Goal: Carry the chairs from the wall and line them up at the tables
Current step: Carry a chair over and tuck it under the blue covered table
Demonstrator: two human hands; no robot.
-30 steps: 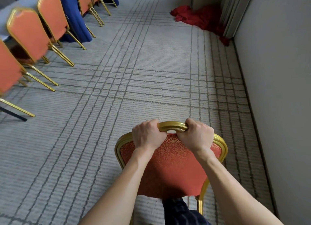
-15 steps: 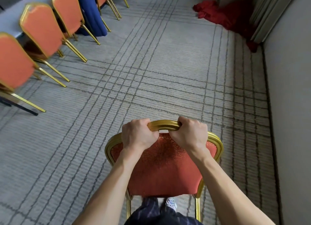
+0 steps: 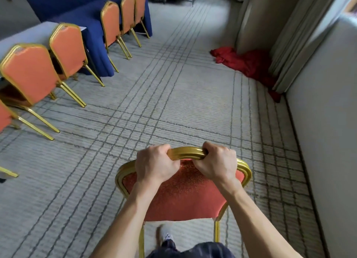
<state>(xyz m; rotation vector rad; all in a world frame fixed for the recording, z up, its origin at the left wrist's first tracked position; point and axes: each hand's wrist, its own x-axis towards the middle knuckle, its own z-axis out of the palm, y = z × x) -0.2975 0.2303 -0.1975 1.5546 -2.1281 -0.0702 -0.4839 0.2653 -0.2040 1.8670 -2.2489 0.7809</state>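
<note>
- My left hand (image 3: 156, 166) and right hand (image 3: 216, 164) both gripped the gold top rail (image 3: 186, 153) of the chair (image 3: 185, 198). The fingers (image 3: 161, 149) were curled right over the rail and closed tight, with a short bare stretch of rail between the fists.
- The chair stood directly in front of me with the back of its orange backrest facing me. Its rail ran left to right across my view. Its feet were out of sight, so I could not tell whether it was off the carpet (image 3: 154, 95).
- The row of chairs (image 3: 31, 72) already set lay ahead and to my left, their backs turned to the aisle along the table (image 3: 23, 35) and its blue cloth. My left hand was the one on that side.
- I judged that the coming move called for a carry forward and a swing left, to bring the rail parallel with those backs.
- The wall (image 3: 328, 122) ran close on my right, so there was little room there. The wide open carpet was ahead and to the left.
- A red cloth (image 3: 247, 62) lay heaped by the curtain (image 3: 289, 35) ahead on the right, well off a leftward path.
- My shoe (image 3: 166, 236) showed under the backrest between the rear legs, so I judged that a leg could clip my foot.
</note>
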